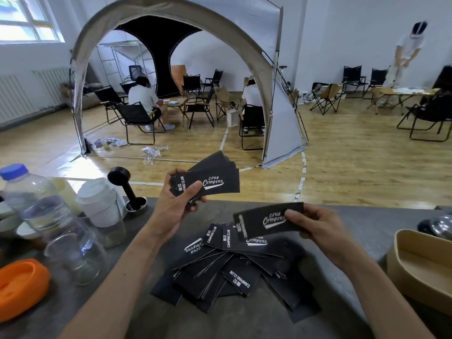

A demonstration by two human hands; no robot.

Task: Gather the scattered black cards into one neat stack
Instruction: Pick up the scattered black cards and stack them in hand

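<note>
- An orange lid-like object [20, 287] lies at the far left edge of the grey table [342, 285].
- Just behind it stands a clear plastic bottle [36, 206] with a blue cap, and an empty glass jar [73, 255] sits in front of that.
- A second jar capped with a stack of white paper cups [100, 204] stands to the right of the bottle; behind it a black tamper [127, 189] rests handle-up in a small metal dish.
- The left hand [176, 204] is raised above the table, its fingers and thumb curled round a fanned bundle of black cards [212, 177], the top one showing white "Camping Club" script.
- Below and between the two hands, the scattered pile of black cards [234, 272] lies spread on the table, overlapping at many angles, some face-up with white lettering.
- The right hand [318, 226] pinches a single black card [266, 220] by its right end between thumb and fingers, holding it clear above the pile; the print on it is blurred.
- At the right edge, a tan tray [420, 263] sits on the table, with a shiny metal object [440, 226] behind it.
</note>
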